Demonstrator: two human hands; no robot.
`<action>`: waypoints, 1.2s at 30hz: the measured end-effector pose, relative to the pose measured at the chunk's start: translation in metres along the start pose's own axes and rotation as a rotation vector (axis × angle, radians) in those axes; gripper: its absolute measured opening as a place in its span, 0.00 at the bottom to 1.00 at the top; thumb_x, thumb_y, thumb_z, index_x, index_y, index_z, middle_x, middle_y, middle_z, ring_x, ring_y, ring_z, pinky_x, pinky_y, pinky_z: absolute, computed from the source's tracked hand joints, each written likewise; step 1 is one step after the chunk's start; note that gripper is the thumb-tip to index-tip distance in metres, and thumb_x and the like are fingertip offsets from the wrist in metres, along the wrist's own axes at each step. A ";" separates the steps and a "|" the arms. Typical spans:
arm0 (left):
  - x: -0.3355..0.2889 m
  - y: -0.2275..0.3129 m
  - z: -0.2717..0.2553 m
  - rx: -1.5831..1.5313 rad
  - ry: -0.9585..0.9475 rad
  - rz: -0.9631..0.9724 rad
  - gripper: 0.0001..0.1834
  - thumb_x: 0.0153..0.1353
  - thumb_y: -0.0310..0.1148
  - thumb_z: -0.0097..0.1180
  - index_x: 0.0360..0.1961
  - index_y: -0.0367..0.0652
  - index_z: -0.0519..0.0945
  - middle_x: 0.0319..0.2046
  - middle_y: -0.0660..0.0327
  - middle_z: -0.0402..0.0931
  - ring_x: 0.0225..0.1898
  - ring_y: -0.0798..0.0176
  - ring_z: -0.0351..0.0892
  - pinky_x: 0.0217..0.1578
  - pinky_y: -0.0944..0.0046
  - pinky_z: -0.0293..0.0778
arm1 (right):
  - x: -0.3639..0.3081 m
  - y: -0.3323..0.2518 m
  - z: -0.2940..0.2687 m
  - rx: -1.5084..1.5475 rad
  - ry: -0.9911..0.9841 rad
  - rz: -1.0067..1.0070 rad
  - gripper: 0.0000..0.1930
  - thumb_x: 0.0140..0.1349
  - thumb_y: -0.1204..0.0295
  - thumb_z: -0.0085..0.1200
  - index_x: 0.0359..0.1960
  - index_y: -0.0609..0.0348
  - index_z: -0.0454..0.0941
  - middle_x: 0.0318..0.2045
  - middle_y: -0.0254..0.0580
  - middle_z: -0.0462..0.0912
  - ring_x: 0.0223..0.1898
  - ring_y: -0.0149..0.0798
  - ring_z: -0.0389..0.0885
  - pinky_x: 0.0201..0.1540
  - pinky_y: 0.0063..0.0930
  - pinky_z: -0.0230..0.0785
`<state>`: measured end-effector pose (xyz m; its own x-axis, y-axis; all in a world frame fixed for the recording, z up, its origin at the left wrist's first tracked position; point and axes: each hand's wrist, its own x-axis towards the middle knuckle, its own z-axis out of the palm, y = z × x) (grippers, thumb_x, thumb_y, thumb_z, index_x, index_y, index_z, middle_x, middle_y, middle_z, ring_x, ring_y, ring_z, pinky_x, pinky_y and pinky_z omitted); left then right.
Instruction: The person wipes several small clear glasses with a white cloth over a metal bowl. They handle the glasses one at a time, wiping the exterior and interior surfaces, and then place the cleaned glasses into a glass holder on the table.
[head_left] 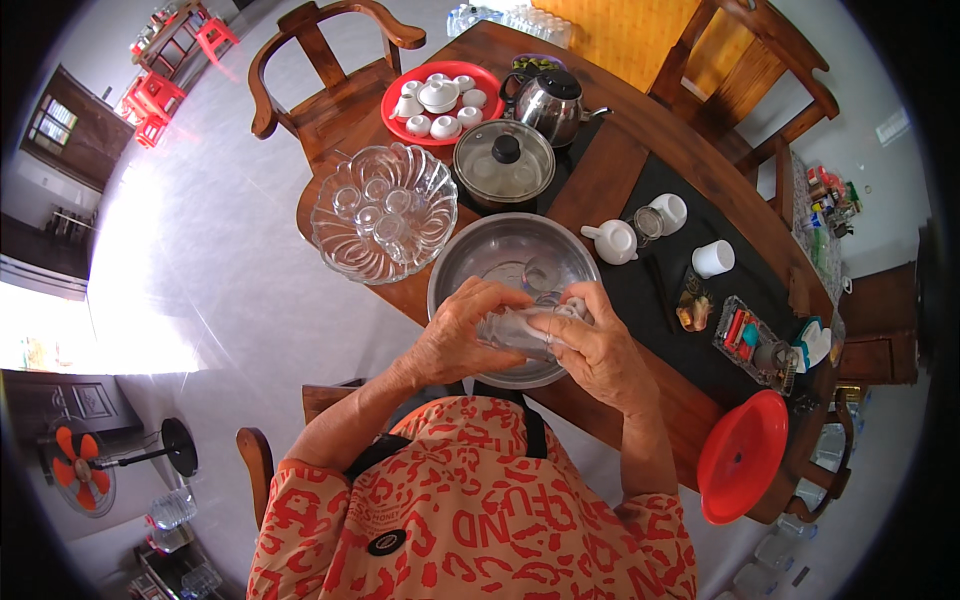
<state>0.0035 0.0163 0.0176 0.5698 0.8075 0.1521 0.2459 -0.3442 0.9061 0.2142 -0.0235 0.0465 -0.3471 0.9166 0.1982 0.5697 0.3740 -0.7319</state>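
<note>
Both hands are closed around a clear glass vessel [512,334], held tilted over the near part of a stainless steel basin [448,262]. My left hand [455,325] grips it from the left. On the other side, my right hand [600,350] has its thumb laid across the vessel and its fingers curled at the end. Something whitish shows by the right fingers; I cannot tell if it is a cloth or part of the glass. A small clear glass [541,274] lies in the basin beyond the hands.
Left of the basin stands a scalloped glass bowl [335,225] holding several small glasses. Behind are a lidded pot [504,172], a steel kettle [548,108] and a red tray [393,98] of white teaware. White cups [612,241] and a red basin [742,455] are rightward.
</note>
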 end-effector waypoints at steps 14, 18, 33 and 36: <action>0.001 -0.001 0.005 0.209 0.138 0.067 0.28 0.39 0.29 0.71 0.45 0.39 0.76 0.40 0.57 0.76 0.41 0.58 0.74 0.41 0.61 0.72 | -0.014 -0.013 -0.001 0.033 0.244 -0.140 0.18 0.43 0.80 0.64 0.40 0.55 0.81 0.43 0.44 0.69 0.38 0.40 0.78 0.35 0.30 0.75; 0.003 0.003 0.012 0.203 0.181 0.099 0.26 0.39 0.29 0.70 0.43 0.38 0.75 0.39 0.57 0.76 0.39 0.57 0.74 0.40 0.60 0.72 | -0.008 -0.017 0.021 -0.084 0.350 -0.157 0.21 0.39 0.82 0.67 0.40 0.53 0.81 0.44 0.44 0.69 0.39 0.44 0.78 0.35 0.34 0.76; 0.002 0.001 0.005 0.226 0.217 0.142 0.27 0.36 0.27 0.71 0.42 0.39 0.74 0.38 0.57 0.75 0.40 0.55 0.74 0.39 0.60 0.72 | -0.002 -0.010 0.021 0.067 0.269 -0.187 0.21 0.40 0.84 0.65 0.39 0.51 0.82 0.46 0.42 0.70 0.45 0.43 0.76 0.39 0.33 0.76; 0.003 0.001 0.002 0.246 0.186 0.164 0.28 0.36 0.28 0.71 0.42 0.39 0.75 0.38 0.57 0.76 0.40 0.55 0.74 0.40 0.59 0.72 | 0.008 -0.009 0.013 0.092 0.253 -0.202 0.20 0.39 0.82 0.66 0.38 0.54 0.82 0.47 0.41 0.70 0.45 0.41 0.76 0.40 0.31 0.74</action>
<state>0.0068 0.0174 0.0181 0.4698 0.7979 0.3775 0.3574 -0.5630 0.7452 0.1963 -0.0211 0.0459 -0.2438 0.8354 0.4926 0.4342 0.5482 -0.7148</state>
